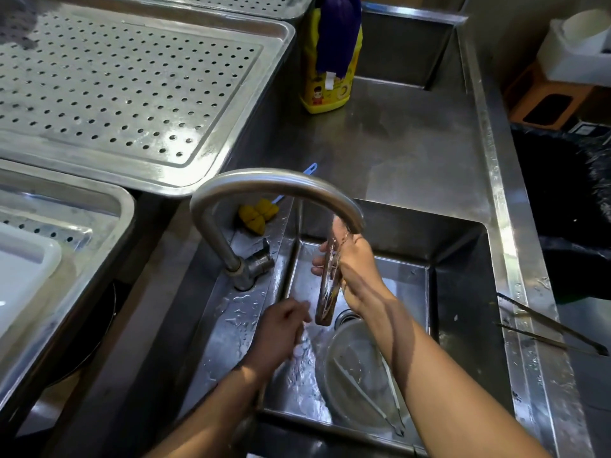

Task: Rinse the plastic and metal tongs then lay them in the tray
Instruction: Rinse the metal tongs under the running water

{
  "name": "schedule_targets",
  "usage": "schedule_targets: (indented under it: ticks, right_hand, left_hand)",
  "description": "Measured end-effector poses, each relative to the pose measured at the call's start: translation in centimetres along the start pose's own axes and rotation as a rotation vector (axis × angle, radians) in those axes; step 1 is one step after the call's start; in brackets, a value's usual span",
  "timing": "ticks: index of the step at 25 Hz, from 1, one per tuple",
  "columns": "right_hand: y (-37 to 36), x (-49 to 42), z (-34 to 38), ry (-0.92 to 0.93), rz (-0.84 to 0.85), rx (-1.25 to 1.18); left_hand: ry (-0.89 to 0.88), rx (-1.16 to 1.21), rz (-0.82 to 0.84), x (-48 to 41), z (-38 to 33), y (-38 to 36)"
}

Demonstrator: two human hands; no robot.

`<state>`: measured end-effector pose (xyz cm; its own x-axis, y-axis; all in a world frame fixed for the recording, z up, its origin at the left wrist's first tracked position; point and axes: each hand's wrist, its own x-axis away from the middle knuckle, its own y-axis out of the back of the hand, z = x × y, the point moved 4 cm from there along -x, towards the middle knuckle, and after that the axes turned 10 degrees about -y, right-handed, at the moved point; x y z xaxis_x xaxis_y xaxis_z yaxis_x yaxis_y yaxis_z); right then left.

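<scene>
My right hand (355, 269) grips clear plastic tongs (327, 292) under the faucet spout (281, 186), holding them upright with their dark lower end over the sink drain. My left hand (281, 328) hovers low in the sink (463, 292) just left of the tongs' lower end, fingers loosely curled and holding nothing. Metal tongs (373, 391) lie in a round metal bowl (334, 368) at the sink's bottom. Another pair of dark metal tongs (549, 328) rests on the sink's right rim. A large perforated steel tray (132, 87) sits at the upper left.
A yellow detergent bottle (325, 77) with a dark cloth over it stands on the counter behind the sink. A yellow sponge brush (259, 214) lies by the faucet base. A second tray with a white plastic container (23, 276) is at the left. A black bin (568, 200) stands at the right.
</scene>
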<state>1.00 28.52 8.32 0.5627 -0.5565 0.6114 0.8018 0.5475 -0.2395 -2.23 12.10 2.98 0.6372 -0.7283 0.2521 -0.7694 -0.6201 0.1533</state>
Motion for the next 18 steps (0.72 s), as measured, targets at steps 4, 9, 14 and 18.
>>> schedule_targets:
  ticks: [4, 9, 14, 18]
  right_hand:
    - [-2.2, 1.0, -0.5, -0.046, 0.063, 0.084]
    - [-2.3, 0.5, 0.9, 0.000, 0.012, 0.014]
    - [4.2, 1.4, -5.3, -0.071, -0.067, 0.699]
    - [13.0, 0.8, -13.0, -0.290, -0.109, 1.196]
  left_hand:
    - [-0.424, -0.724, -0.144, 0.9, 0.6, 4.8]
    - [-0.337, -1.142, -0.120, 0.9, 3.1, 6.5]
    - [-0.370, -1.172, -0.139, 0.7, 4.7, 6.9]
    - [-0.398, -1.180, -0.175, 0.4, 5.0, 6.7]
